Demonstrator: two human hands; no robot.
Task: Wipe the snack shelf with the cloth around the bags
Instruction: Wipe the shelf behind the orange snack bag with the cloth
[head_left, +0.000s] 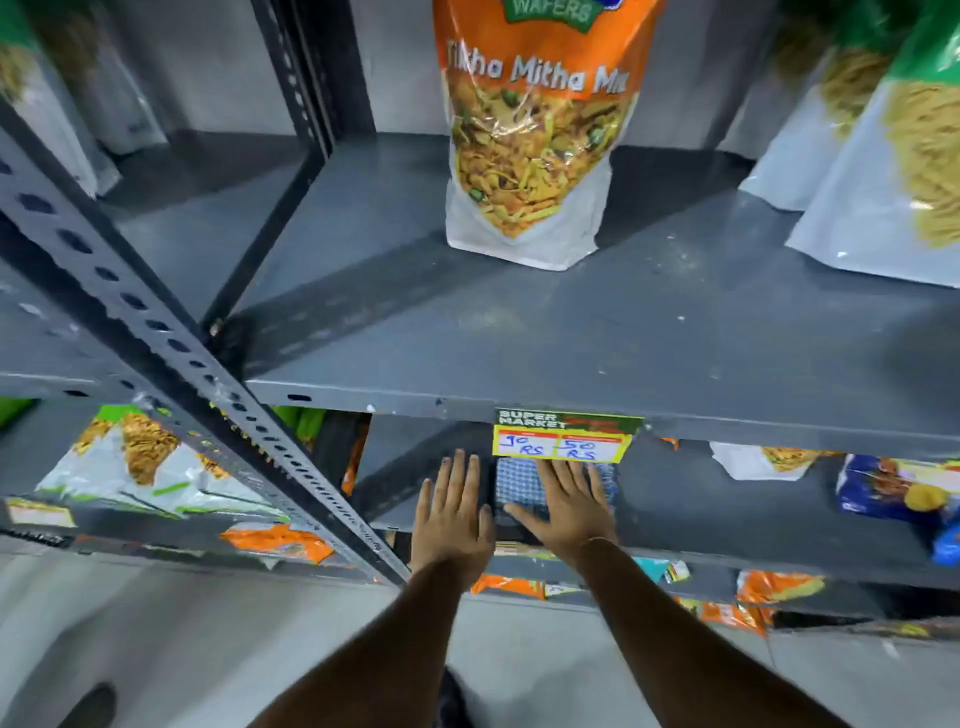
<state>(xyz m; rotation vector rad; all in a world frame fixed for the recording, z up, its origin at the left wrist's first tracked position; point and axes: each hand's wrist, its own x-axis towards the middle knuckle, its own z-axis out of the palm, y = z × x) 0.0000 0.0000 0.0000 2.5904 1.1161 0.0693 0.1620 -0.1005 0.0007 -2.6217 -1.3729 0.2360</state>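
A blue-and-white checked cloth (519, 488) lies flat on the lower grey shelf (701, 514), partly hidden under a price label. My right hand (566, 506) rests flat on the cloth with fingers spread. My left hand (452, 512) lies flat on the bare shelf just left of the cloth, fingers apart. On the upper grey shelf (571, 332) an orange snack bag (530, 130) stands upright, with white-and-green bags (883, 171) to its right.
A slotted metal upright (171, 332) runs diagonally at the left. A yellow price label (563, 436) hangs on the upper shelf's front edge. More snack bags lie on the lower shelves at left (140, 467) and right (893, 488). The floor is light grey.
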